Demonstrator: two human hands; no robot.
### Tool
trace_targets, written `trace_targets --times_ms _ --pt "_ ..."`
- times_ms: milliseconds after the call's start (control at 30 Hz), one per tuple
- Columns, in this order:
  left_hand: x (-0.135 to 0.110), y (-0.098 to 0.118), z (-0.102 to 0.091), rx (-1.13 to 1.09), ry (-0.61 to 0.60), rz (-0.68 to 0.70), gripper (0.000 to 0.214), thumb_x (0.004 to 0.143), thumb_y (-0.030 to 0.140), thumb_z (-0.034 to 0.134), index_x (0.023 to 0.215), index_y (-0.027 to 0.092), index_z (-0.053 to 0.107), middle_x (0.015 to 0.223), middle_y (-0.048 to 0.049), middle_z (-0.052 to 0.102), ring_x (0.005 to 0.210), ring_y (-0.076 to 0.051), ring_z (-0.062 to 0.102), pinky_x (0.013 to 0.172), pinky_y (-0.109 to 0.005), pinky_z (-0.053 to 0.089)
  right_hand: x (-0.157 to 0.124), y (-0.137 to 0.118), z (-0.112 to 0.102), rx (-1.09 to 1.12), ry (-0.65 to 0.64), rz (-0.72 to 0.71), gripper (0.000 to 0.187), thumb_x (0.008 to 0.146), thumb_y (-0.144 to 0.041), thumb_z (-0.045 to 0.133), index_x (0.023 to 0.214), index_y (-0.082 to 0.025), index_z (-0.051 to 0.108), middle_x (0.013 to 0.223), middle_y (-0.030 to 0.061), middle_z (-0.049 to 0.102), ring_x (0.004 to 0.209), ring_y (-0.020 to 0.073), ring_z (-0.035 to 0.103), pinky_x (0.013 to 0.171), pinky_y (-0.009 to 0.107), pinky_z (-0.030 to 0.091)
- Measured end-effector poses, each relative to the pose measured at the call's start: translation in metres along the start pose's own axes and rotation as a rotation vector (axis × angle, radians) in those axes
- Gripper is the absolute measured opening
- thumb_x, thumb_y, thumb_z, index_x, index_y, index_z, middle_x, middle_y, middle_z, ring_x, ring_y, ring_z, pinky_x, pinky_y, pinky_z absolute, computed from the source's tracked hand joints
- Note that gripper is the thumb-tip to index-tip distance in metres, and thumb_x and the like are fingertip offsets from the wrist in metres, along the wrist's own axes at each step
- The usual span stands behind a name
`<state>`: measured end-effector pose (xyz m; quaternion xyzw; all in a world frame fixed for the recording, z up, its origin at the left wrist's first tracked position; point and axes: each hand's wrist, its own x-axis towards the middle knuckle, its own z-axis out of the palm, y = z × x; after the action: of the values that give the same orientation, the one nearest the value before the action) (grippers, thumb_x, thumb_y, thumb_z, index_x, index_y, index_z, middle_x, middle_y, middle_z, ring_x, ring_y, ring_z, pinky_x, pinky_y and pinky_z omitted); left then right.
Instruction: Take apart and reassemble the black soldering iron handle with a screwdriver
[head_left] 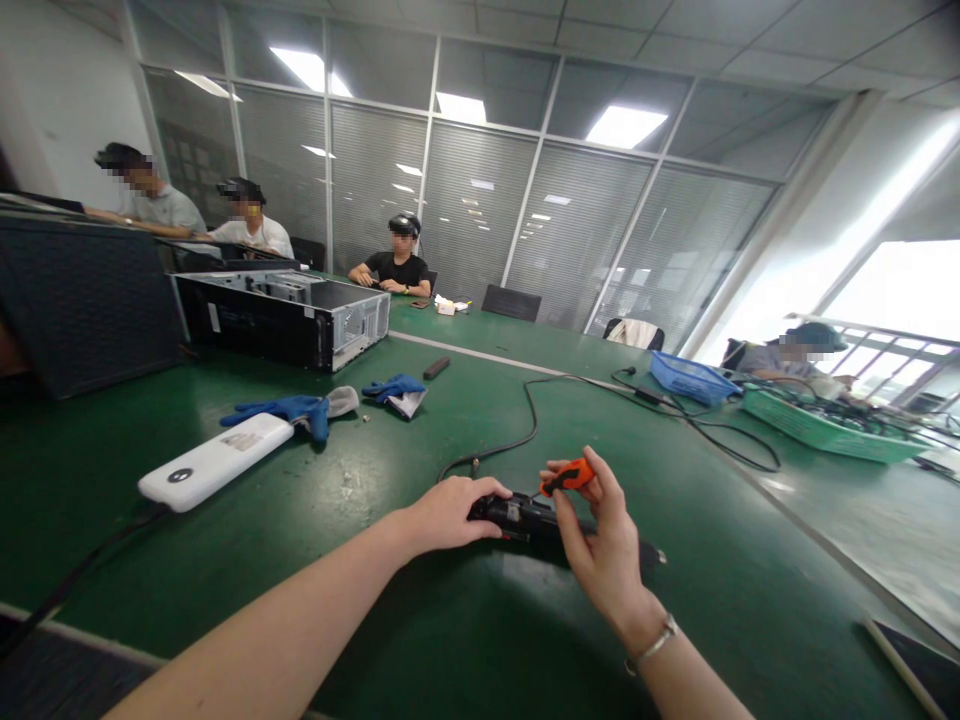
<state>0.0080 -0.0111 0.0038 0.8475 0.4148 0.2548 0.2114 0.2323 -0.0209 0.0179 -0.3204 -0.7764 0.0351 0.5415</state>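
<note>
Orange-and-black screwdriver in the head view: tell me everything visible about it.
The orange-and-black screwdriver has a short, contoured handle, mostly orange with dark inlays, that looks like plastic or rubber. A thin shaft shows at its lower left end; the tip is too small to make out. It is tilted, handle raised off the green table, shaft toward the black device. The right hand grips the handle between thumb and fingers. Whether the tip touches the device is unclear.

- Left forearm (300,612), towards seven o'clock: bare, as is the left hand (448,518).
- Right forearm (697,676), towards five o'clock: bare, leading to an ungloved right hand (609,545).
- Right wrist (637,618), also near five o'clock: a slim, silver-coloured bracelet (654,648), rounded and shiny; finer markings too small to tell.
</note>
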Motion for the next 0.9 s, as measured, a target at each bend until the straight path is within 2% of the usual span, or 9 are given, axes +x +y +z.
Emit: trace_targets --times_ms 133,200,333,400,500,600,733,833,900 --pt "0.0 -0.001 0.0 -0.017 -0.006 0.005 0.051 0.077 0.033 0.074 0.124 0.027 0.057 0.115 -0.0035 0.068 0.105 -0.025 0.064 0.095 -0.034 0.046 0.0 0.001 -0.001 -0.127 0.073 -0.049 0.06 0.087 -0.023 0.064 0.141 -0.023 0.039 0.112 0.0115 0.064 0.098 0.0242 0.067 0.083 0.043 0.058" --pt "0.0 -0.001 0.0 -0.022 0.003 -0.003 0.051 0.076 0.033 0.075 0.124 0.027 0.058 0.115 -0.0035 0.068 0.106 -0.026 0.064 0.095 -0.034 0.045 0.0 0.002 -0.001 -0.152 0.106 -0.045 0.056 0.087 -0.023 0.064 0.139 -0.024 0.042 0.108 0.0103 0.066 0.095 0.0239 0.068 0.081 0.042 0.058" --pt "0.0 0.0 -0.001 -0.023 0.0 -0.013 0.05 0.076 0.032 0.075 0.124 0.027 0.058 0.115 -0.0033 0.068 0.106 -0.026 0.064 0.095 -0.034 0.045 -0.001 -0.001 0.0 0.019 0.004 0.04 0.059 0.093 -0.017 0.05 0.147 -0.024 0.027 0.115 0.0112 0.065 0.098 0.0211 0.069 0.085 0.041 0.058" --pt "0.0 0.001 -0.001 -0.018 -0.004 -0.015 0.05 0.077 0.032 0.074 0.124 0.028 0.058 0.114 -0.003 0.069 0.105 -0.025 0.065 0.094 -0.033 0.046 -0.001 -0.003 0.001 0.04 -0.031 0.026 0.062 0.093 -0.018 0.051 0.148 -0.024 0.024 0.122 0.0127 0.061 0.105 0.0223 0.066 0.089 0.044 0.056" --pt "0.0 0.002 -0.002 -0.002 -0.008 -0.027 0.053 0.076 0.034 0.075 0.125 0.027 0.056 0.114 -0.0038 0.069 0.104 -0.026 0.065 0.092 -0.033 0.047 -0.001 0.0 0.001 -0.071 0.038 -0.028 0.065 0.085 -0.022 0.065 0.143 -0.024 0.035 0.118 0.0117 0.062 0.102 0.0247 0.066 0.09 0.047 0.054" --pt "0.001 0.002 -0.002 0.019 -0.004 -0.071 0.06 0.074 0.038 0.077 0.127 0.024 0.054 0.113 -0.0065 0.069 0.104 -0.028 0.065 0.091 -0.035 0.048 -0.002 0.005 0.0 -0.117 0.106 -0.024 0.058 0.085 -0.021 0.066 0.138 -0.024 0.043 0.105 0.0089 0.066 0.092 0.0232 0.068 0.082 0.044 0.057" --pt "0.002 0.003 -0.003 0.047 -0.007 -0.102 0.054 0.073 0.04 0.077 0.12 0.022 0.059 0.113 -0.0075 0.069 0.104 -0.029 0.065 0.089 -0.035 0.049 -0.003 0.002 0.001 0.052 0.069 -0.013 0.06 0.09 -0.011 0.055 0.143 -0.026 0.034 0.11 0.0094 0.064 0.093 0.0205 0.068 0.082 0.042 0.058" --pt "0.001 0.003 -0.004 0.059 -0.012 -0.098 0.051 0.071 0.039 0.079 0.117 0.022 0.062 0.112 -0.007 0.07 0.103 -0.029 0.065 0.088 -0.034 0.049 -0.001 -0.006 0.005 0.221 0.153 -0.088 0.065 0.089 -0.004 0.052 0.145 -0.03 0.031 0.114 0.0085 0.06 0.094 0.0183 0.068 0.082 0.04 0.058" --pt "0.001 0.003 -0.005 0.052 -0.013 -0.086 0.051 0.072 0.039 0.079 0.117 0.022 0.062 0.11 -0.0062 0.07 0.102 -0.028 0.066 0.087 -0.033 0.049 0.0 -0.012 0.009 0.257 0.161 -0.135 0.068 0.087 -0.002 0.053 0.145 -0.031 0.031 0.113 0.0079 0.06 0.096 0.0186 0.068 0.083 0.04 0.058"
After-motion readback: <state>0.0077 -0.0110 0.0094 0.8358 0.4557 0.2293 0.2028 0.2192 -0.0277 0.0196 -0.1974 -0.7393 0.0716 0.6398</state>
